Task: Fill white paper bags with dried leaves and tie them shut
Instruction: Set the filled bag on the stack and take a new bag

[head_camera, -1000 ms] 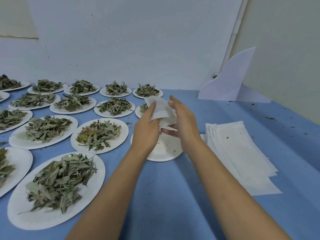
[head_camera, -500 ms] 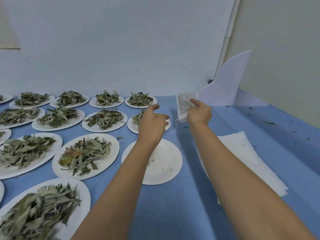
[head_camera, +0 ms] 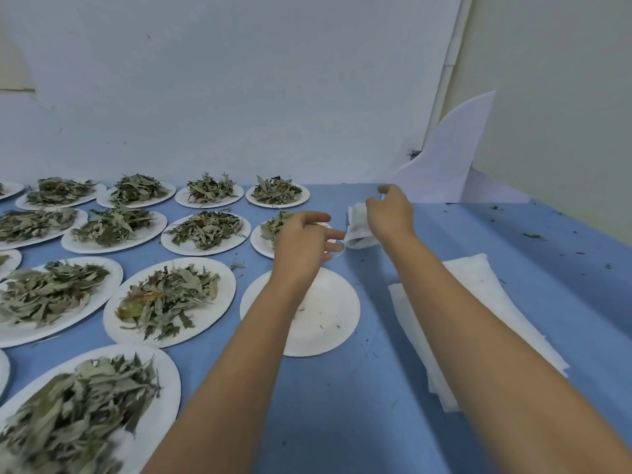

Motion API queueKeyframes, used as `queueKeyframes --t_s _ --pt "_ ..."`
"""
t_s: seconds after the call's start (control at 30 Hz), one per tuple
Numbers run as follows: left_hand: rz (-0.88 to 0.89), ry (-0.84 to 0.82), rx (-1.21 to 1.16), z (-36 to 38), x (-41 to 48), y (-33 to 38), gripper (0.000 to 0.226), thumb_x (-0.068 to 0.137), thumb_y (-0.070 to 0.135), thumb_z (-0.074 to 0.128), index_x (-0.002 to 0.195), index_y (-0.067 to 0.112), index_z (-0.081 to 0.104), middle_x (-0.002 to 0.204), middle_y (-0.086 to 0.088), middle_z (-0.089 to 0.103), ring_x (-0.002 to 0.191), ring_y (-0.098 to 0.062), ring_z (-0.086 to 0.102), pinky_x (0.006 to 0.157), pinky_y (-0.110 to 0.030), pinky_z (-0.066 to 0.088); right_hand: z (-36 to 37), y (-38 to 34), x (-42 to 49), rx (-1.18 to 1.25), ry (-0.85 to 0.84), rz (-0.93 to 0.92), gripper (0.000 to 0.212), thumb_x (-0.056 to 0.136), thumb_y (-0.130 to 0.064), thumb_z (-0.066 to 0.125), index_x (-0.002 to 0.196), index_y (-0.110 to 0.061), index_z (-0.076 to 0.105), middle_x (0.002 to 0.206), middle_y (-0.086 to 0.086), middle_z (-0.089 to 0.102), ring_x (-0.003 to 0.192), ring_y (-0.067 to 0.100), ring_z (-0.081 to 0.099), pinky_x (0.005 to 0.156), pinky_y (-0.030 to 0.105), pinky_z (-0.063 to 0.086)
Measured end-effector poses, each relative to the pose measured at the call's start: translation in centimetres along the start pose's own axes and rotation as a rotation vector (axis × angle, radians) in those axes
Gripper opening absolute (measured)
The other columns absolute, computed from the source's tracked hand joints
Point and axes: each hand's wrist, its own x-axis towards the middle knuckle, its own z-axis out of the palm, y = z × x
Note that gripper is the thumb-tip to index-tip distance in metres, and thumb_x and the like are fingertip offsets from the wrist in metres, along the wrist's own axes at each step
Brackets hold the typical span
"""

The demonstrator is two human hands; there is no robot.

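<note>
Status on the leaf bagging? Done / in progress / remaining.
Done: one plate emptied to crumbs; no finished bags in view. In hand: right hand holds a stuffed-looking bag, its string looping toward the left hand; tied or not, can't tell. Left: over ten leaf plates full, plus a stack of empty bags.

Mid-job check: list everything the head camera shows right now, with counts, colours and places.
Leaf plates: about fourteen, white with grey-green dried leaves, left half of table, some cut off by the frame.
Empty plate: one, white, centre, partly under left forearm.
Bag: one, white, far centre, under right hand.
Flat bags: one stack, white, right of empty plate.
Board: one, white, upright, far right corner.
Table: one, blue, leaf crumbs scattered.
Left hand: fingers loosely curled, beside bag.
Right hand: on bag; grip hidden.
</note>
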Motion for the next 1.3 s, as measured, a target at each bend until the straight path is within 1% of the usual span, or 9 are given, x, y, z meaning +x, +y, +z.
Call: queueKeyframes --t_s 0.13,0.23,0.4,0.5,0.6,0.87,0.97,1.17,1.3 --pt "0.008 -0.033 -0.002 1.1 -1.5 -0.1 0.024 0.089 0.001 0.041 0.093 0.017 0.059 0.079 0.001 0.07 0.067 -0.011 0.064 0.066 -0.024 0.051 -3.6 -0.4 -2.1 0.102 -0.117 -0.102 0.019 0.086 -0.009 0.054 0.095 -0.003 0.07 0.098 0.011 0.07 0.098 0.026 0.064 0.093 0.039 0.05" --pt "-0.017 -0.061 0.003 2.3 -2.7 -0.6 0.023 0.09 0.001 0.042 0.094 0.014 0.06 0.081 0.0 0.069 0.069 -0.013 0.063 0.066 -0.023 0.05 -6.3 1.0 -3.1 -0.178 -0.102 -0.15 0.019 0.083 -0.015 0.056 0.085 -0.007 0.074 0.089 0.008 0.072 0.083 0.021 0.061 0.071 0.028 0.05" --pt "-0.014 -0.071 0.009 3.4 -4.1 -1.2 0.022 0.09 0.001 0.043 0.093 0.013 0.061 0.086 -0.002 0.069 0.072 -0.014 0.062 0.064 -0.021 0.048 -7.3 4.4 -4.4 -0.53 0.05 -0.22 0.042 0.094 -0.031 0.047 0.072 -0.003 0.068 0.061 0.005 0.059 0.068 0.028 0.058 0.057 0.03 0.037" --pt "-0.002 -0.063 0.03 3.6 -4.5 -1.4 0.022 0.09 0.002 0.043 0.094 0.012 0.062 0.086 -0.002 0.069 0.072 -0.013 0.062 0.066 -0.023 0.048 -6.7 6.1 -4.5 -0.601 0.03 -0.272 0.056 0.099 -0.039 0.042 0.055 -0.005 0.048 0.056 0.01 0.048 0.062 0.029 0.047 0.055 0.032 0.029" --pt "0.006 -0.067 0.048 3.6 -4.7 -1.5 0.022 0.09 0.001 0.042 0.094 0.012 0.062 0.085 0.0 0.069 0.07 -0.012 0.062 0.066 -0.023 0.047 -6.1 6.5 -4.7 -0.531 0.065 -0.319 0.059 0.098 -0.044 0.042 0.051 -0.013 0.027 0.05 0.006 0.029 0.056 0.023 0.032 0.053 0.032 0.022" --pt "0.104 -0.118 0.168 4.4 -4.8 -1.8 0.019 0.088 0.003 0.051 0.096 0.012 0.066 0.09 -0.005 0.069 0.077 -0.015 0.065 0.074 -0.032 0.052 -5.5 5.9 -5.3 -0.434 0.2 -0.367 0.065 0.092 -0.058 0.044 0.043 -0.015 0.047 0.045 0.003 0.049 0.049 0.021 0.045 0.049 0.029 0.03" --pt "0.135 -0.173 0.206 5.2 -4.9 -2.0 0.015 0.086 0.006 0.057 0.093 0.013 0.069 0.078 0.0 0.068 0.071 -0.013 0.067 0.062 -0.023 0.054 -5.5 5.7 -5.4 -0.292 0.231 -0.392 0.06 0.093 -0.052 0.046 0.053 -0.01 0.058 0.052 0.003 0.056 0.054 0.022 0.053 0.059 0.034 0.038" --pt "0.086 -0.229 0.268 6.6 -4.8 -2.9 0.021 0.087 0.017 0.064 0.106 0.01 0.069 0.092 -0.005 0.071 0.083 -0.02 0.069 0.079 -0.035 0.057 -5.3 4.8 -5.7 0.118 0.225 -0.472 0.052 0.097 -0.032 0.052 0.058 0.002 0.06 0.05 -0.011 0.052 0.052 0.001 0.052 0.06 0.01 0.037" --pt "0.172 -0.136 0.281 6.7 -4.8 -2.9 0.014 0.088 0.023 0.063 0.095 0.014 0.071 0.073 0.004 0.068 0.066 -0.007 0.064 0.072 -0.029 0.053 -5.2 4.2 -5.8 0.223 0.144 -0.489 0.05 0.096 -0.031 0.053 0.06 0.001 0.061 0.053 -0.006 0.058 0.053 0.004 0.053 0.06 0.01 0.039"
